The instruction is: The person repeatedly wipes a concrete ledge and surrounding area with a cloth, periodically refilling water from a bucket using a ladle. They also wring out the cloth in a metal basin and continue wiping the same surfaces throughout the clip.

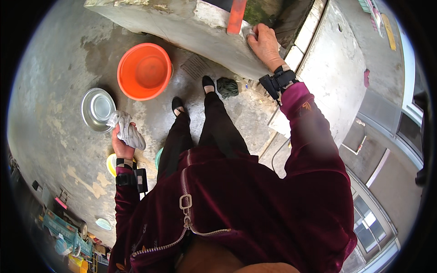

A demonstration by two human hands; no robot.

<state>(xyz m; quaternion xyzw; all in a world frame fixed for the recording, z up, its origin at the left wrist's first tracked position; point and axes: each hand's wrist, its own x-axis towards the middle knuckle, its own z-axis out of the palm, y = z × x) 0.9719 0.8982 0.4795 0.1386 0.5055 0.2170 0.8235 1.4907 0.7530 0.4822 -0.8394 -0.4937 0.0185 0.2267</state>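
left hand (122,144) fingers clenched around a crumpled white cloth (127,132), held above the floor near the steel bowl (97,109). right hand (264,43) fingers curled on the concrete ledge (200,32), beside the orange basin (144,71).

An orange basin (144,70) is sitting on the wet concrete floor (59,59), with a metal bowl (97,109) lying just beside it (to its lower left). A dark rag (227,87) is lying near a floor drain (195,66), and colourful clutter (68,234) is piling up at the edge
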